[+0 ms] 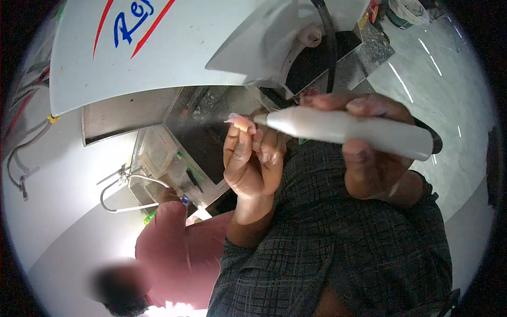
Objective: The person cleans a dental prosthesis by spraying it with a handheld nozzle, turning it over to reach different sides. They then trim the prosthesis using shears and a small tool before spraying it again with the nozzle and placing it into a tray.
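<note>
1. Grip first: the left hand [252,164] had its fingertips pinched closed on a small pink piece [241,124], with a bit of yellowish orange on its lower part. So the piece was right up at the fingertips.
2. The right hand [377,137] was wrapped pretty snugly round a chunky white handheld tool [348,128], thumb on the near side and fingers over the far side. No real gap in that grip.
3. The tool lay roughly sideways, with its narrow metal tip [260,120] just beside the piece. Couldn't tell if they were actually touching.
4. Both hands were up in front of a dark checked shirt [317,227].
5. Beyond them was a big white panel [158,47] with blue lettering and red strokes, plus a black hose [331,53] hanging down past it.
6. Over on the left, a co-worker in a pink top [174,243] was near a curved pale tube [108,198] and a clear container [156,150].
7. Upper right had a lined bin [406,13] on a shiny floor [449,95].
</note>
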Demonstrator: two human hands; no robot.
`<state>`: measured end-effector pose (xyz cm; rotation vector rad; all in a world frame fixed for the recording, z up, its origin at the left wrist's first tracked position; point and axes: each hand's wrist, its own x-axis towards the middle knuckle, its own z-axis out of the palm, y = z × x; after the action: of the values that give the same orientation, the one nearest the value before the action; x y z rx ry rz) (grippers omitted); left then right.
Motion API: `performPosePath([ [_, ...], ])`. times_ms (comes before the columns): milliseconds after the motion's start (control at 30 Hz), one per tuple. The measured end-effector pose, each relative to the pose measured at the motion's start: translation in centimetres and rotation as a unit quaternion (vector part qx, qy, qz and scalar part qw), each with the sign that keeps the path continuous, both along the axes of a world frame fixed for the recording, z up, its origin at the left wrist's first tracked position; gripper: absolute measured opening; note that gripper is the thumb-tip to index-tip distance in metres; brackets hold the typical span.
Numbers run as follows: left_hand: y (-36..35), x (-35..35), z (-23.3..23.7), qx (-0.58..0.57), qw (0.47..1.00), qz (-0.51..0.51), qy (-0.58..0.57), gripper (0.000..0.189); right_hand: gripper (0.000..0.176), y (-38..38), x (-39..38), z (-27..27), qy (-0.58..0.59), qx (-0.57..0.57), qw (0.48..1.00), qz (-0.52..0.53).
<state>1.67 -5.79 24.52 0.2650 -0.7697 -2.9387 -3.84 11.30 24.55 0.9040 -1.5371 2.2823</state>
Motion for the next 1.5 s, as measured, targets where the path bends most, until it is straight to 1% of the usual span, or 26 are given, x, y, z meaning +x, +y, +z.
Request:
performPosePath([
  [33,0.2,-0.4,0.4,-0.066,0.998,0.014,-0.007,0.016,0.034,0.0,-0.2,-0.1,-0.003,-0.015,0.999,-0.035],
  [133,0.1,-0.5,0.0,-0.249,0.966,0.066,-0.013,0.009,0.033,0.2,-0.5,-0.4,-0.021,-0.02,0.998,-0.056],
  [167,0.2,-0.4,0.0,-0.249,0.966,0.066,-0.013,0.009,0.032,0.2,-0.4,-0.1,-0.028,0.002,0.998,-0.062],
  [233,0.5,-0.2,0.1,-0.319,0.94,0.119,-0.023,0.006,0.032,-0.3,-0.3,-0.2,-0.01,0.011,0.998,-0.06],
  [300,0.8,-0.2,0.1,-0.321,0.937,0.133,-0.038,0.005,0.031,-0.7,-0.1,-0.3,0.009,0.019,0.998,-0.057],
  [367,1.2,-0.4,0.6,-0.331,0.929,0.154,-0.06,0.005,0.038,-0.8,0.0,-0.2,-0.019,0.017,0.999,-0.045],
  [467,0.8,-0.2,-0.2,-0.352,0.923,0.156,-0.02,0.009,0.037,-0.3,-0.1,0.3,-0.003,0.048,0.998,-0.032],
  [600,1.3,-0.2,0.0,-0.352,0.922,0.158,-0.032,0.011,0.038,-0.6,-0.2,0.0,-0.008,0.009,0.999,-0.05],
  [700,1.3,-0.2,0.5,-0.326,0.933,0.143,-0.052,0.01,0.036,-0.2,-0.3,-0.3,-0.006,0.011,0.999,-0.042],
  [767,1.1,-0.3,0.5,-0.312,0.938,0.14,-0.061,0.006,0.032,0.0,-0.4,-0.9,0.034,0.056,0.995,-0.072],
  [800,1.0,-0.4,0.6,-0.298,0.942,0.138,-0.069,0.005,0.032,0.2,-0.6,-1.0,0.034,0.056,0.995,-0.073],
  [867,1.0,-0.3,0.6,-0.307,0.942,0.124,-0.055,0.005,0.033,0.4,-0.7,-1.1,0.001,0.018,0.993,-0.113],
  [900,1.1,-0.2,0.5,-0.298,0.943,0.142,-0.043,0.006,0.032,1.1,-0.6,-1.0,-0.014,0.029,0.995,-0.09],
  [967,1.1,-0.4,0.4,-0.29,0.943,0.16,-0.028,0.007,0.032,1.6,-0.7,-0.4,-0.014,0.023,0.996,-0.083],
  [1033,1.0,-0.6,0.3,-0.387,0.908,0.16,0.014,0.011,0.033,2.0,-0.7,-0.1,-0.014,0.018,0.997,-0.077],
  [1067,0.9,-0.4,0.3,-0.387,0.908,0.159,0.016,0.011,0.033,2.1,-0.6,0.0,-0.009,0.028,0.997,-0.068],
  [1133,0.8,0.2,0.3,-0.564,0.803,0.193,-0.01,0.011,0.033,2.1,-0.2,0.2,-0.004,0.038,0.997,-0.062],
  [1167,0.6,0.0,0.4,-0.564,0.803,0.192,-0.009,0.011,0.032,1.8,0.1,0.5,-0.031,0.024,0.997,-0.064],
  [1233,0.3,-0.5,0.5,-0.729,0.637,0.247,0.053,0.013,0.033,1.4,0.4,0.6,-0.056,0.009,0.996,-0.067],
  [1267,0.1,-0.5,0.4,-0.728,0.637,0.247,0.054,0.013,0.035,1.2,0.5,0.5,-0.048,0.006,0.998,-0.05],
  [1333,-0.2,-0.4,0.1,-0.787,0.551,0.271,0.065,0.012,0.037,1.0,0.6,0.2,-0.04,0.002,0.999,-0.034],
  [1367,-0.2,-0.5,0.2,-0.787,0.551,0.27,0.066,0.012,0.038,1.0,0.6,0.1,-0.025,0.029,0.998,-0.043],
  [1400,-0.2,-0.6,0.2,-0.797,0.533,0.273,0.075,0.014,0.04,1.0,0.5,0.0,-0.011,0.056,0.997,-0.05],
  [1433,-0.2,-0.7,0.3,-0.807,0.516,0.275,0.084,0.016,0.04,1.1,0.4,0.0,-0.012,0.057,0.997,-0.05],
  [1467,0.0,-0.7,0.3,-0.807,0.516,0.275,0.083,0.016,0.036,1.2,0.2,0.1,0.012,0.073,0.996,-0.047],
  [1500,0.3,-0.7,0.2,-0.793,0.539,0.278,0.049,0.012,0.034,1.3,0.2,0.1,0.036,0.089,0.994,-0.044],
])
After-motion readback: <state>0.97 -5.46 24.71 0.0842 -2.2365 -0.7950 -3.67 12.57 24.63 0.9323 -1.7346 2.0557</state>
